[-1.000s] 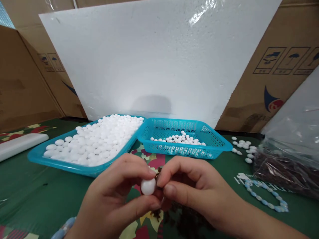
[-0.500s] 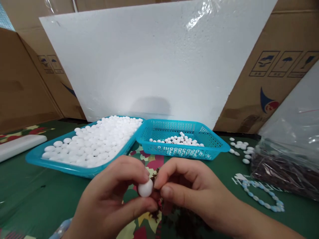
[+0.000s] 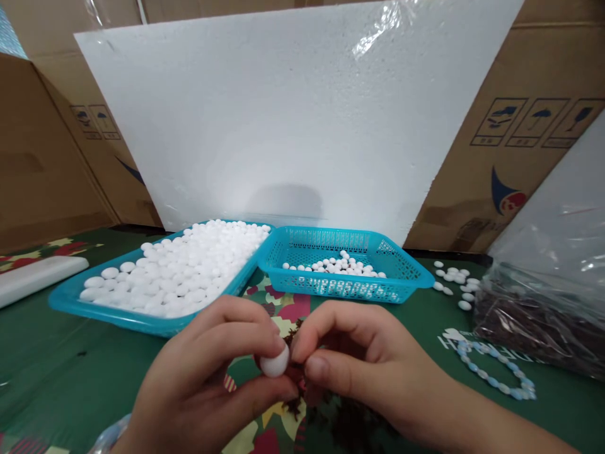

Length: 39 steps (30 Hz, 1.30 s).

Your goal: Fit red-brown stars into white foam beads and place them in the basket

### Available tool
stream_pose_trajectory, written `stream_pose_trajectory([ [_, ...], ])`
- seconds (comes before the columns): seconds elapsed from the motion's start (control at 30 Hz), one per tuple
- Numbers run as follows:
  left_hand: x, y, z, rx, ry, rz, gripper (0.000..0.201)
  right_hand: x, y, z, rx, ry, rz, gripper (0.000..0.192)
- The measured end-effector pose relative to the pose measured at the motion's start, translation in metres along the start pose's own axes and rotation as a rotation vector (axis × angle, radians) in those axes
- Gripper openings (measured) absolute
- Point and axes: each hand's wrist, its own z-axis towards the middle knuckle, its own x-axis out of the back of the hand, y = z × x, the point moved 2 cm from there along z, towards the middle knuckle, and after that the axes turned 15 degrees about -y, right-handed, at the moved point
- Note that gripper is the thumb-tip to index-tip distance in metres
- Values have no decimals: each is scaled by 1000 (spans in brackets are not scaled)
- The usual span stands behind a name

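Note:
My left hand (image 3: 215, 372) pinches a smooth white ball (image 3: 275, 362) between thumb and fingers, low in the middle of the view. Close against the ball's right side, my right hand (image 3: 352, 362) has thumb and forefinger pressed together; whatever is between them is hidden. Dark reddish-brown shreds (image 3: 293, 407) lie on the patterned cloth beneath the fingertips, and more sit in shadow under my right hand. A bracelet of pale blue beads (image 3: 111, 435) circles my left wrist.
Many white balls fill a blue tray (image 3: 142, 325) at left. Beside it, a blue perforated basket (image 3: 406, 284) holds several more. At right are loose white balls (image 3: 456, 275), a beaded bracelet (image 3: 496, 378) and a clear bag of dark shreds (image 3: 534, 321). A white foam board (image 3: 293, 113) stands behind.
The fingers of my left hand have shifted over the ball and cover more of its top; the ball sits slightly lower. My right hand has hardly moved.

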Motion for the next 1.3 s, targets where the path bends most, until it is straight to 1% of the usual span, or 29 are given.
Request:
stream_pose_trajectory([
  [0.13, -1, 1, -1, -9, 1, 22, 13, -1, 0, -1, 16, -17, -8, 5],
  [0.27, 0, 2, -2, -43, 4, 95, 11, 0, 1, -1, 19, -9, -21, 4],
  [0.47, -1, 0, 2, -180, 13, 173, 10, -1, 0, 0, 40, -18, -57, 4],
  [0.6, -1, 0, 1, -171, 15, 187, 11, 0, -1, -1, 57, -10, -122, 3],
  [0.77, -1, -1, -1, -152, 18, 145, 12, 0, -4, -1, 90, 22, -311, 3],
  [0.93, -1, -4, 0, -100, 21, 106, 11, 1, -12, -3, 178, 34, -629, 11],
  [1.07, -2, -5, 1, -70, -4, 50, 13, 3, -16, -5, 242, 68, -859, 11],
  [1.2, -4, -6, -2, -37, 13, -29, 16, 2, -19, -7, 277, 91, -1012, 10],
  [1.3, -5, -6, -4, -10, 10, -80, 17, 2, -20, -9, 264, 93, -1073, 9],
])
